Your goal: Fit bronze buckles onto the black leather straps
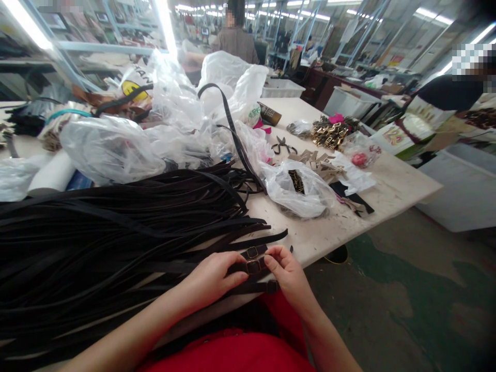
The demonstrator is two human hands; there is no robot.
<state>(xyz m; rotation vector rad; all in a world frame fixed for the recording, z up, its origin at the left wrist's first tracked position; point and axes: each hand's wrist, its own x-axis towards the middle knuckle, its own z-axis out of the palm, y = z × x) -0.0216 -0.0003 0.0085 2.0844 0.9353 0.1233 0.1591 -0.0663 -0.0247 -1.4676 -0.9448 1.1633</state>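
A dark strap with a metal buckle (253,266) lies between my two hands at the near edge of the table. My left hand (220,272) is closed on the strap just left of the buckle, thumb below and fingers above. On the other side, my right hand (283,267) pinches the strap's end with thumb and forefinger. Another buckle (252,252) on a strap sits just beyond, and a third buckle (272,287) is closer to my body. A broad pile of long black straps (96,232) spreads out to the left.
Clear plastic bags (116,147) heap up behind the straps. An open bag (306,194) holds small metal parts. Scissors (284,146), tan strips (313,163) and a pile of buckles (329,133) lie farther back. White bins (461,181) stand at right; other people work beyond.
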